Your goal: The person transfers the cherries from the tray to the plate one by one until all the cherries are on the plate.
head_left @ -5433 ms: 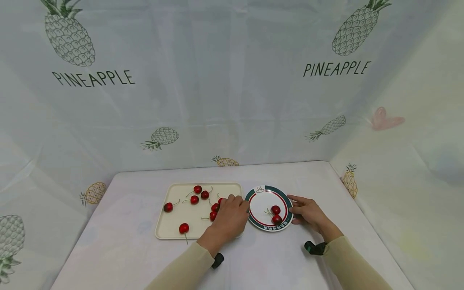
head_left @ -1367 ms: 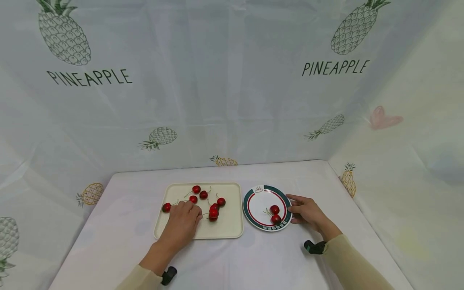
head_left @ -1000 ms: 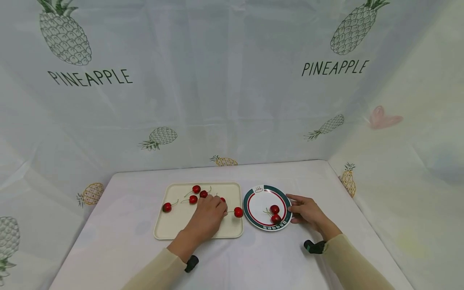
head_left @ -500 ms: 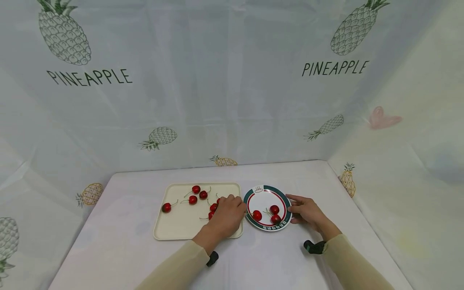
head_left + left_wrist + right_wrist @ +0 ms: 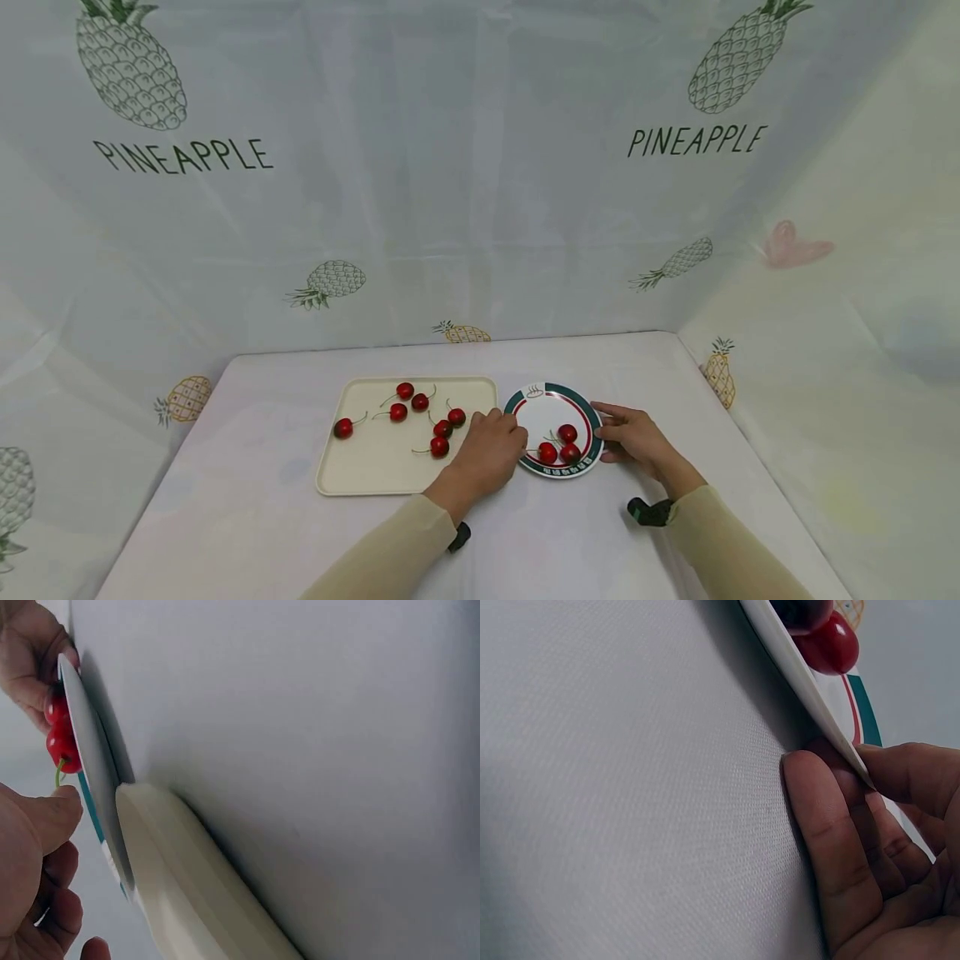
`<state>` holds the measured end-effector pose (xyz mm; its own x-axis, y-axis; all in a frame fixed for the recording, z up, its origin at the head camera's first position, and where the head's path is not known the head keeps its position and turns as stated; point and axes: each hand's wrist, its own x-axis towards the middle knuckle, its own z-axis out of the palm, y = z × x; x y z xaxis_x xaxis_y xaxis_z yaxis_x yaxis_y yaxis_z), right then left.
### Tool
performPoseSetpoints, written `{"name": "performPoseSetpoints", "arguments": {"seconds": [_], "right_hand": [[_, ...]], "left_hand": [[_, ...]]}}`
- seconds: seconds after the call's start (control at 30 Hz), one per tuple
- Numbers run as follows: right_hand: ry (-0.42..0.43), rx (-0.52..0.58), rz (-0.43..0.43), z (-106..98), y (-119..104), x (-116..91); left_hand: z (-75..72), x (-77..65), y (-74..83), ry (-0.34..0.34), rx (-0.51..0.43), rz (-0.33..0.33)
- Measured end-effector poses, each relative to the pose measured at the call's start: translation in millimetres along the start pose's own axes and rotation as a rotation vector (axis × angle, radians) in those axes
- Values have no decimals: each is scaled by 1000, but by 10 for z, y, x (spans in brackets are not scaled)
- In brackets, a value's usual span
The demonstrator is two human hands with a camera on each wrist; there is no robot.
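In the head view, my left hand [image 5: 487, 450] is at the left side of a white plate [image 5: 546, 417] with a green and red rim. Its thumb and finger pinch the green stem [image 5: 59, 772] of a red cherry [image 5: 547, 452], as the left wrist view shows. That cherry is over the plate, close beside two other cherries [image 5: 568, 443] lying there. My right hand [image 5: 636, 437] holds the plate's right edge, thumb on the rim and fingers beneath it in the right wrist view.
A cream rectangular tray [image 5: 375, 471] with several stemmed cherries [image 5: 398, 412] lies left of the plate, its right edge close to the plate's rim. A pale cloth covers the table [image 5: 247, 500]. Behind rises a curtain [image 5: 480, 208] printed with pineapples.
The left hand went back to the tray, pinched the cherry at its front by the stem, and carried it right onto the plate beside the other two. The right hand stays at the rim.
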<state>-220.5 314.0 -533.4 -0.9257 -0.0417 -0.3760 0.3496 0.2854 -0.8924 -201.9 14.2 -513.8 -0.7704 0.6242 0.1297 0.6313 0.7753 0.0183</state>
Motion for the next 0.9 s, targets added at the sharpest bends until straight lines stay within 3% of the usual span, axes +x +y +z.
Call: {"name": "performPoseSetpoints", "arguments": {"seconds": [0.43, 0.9], "right_hand": [[-10, 12, 5, -8, 17, 15], [-10, 13, 4, -8, 8, 7]], "left_hand": [[88, 95, 138, -38, -23, -41], [78, 143, 218, -24, 3, -39]]}}
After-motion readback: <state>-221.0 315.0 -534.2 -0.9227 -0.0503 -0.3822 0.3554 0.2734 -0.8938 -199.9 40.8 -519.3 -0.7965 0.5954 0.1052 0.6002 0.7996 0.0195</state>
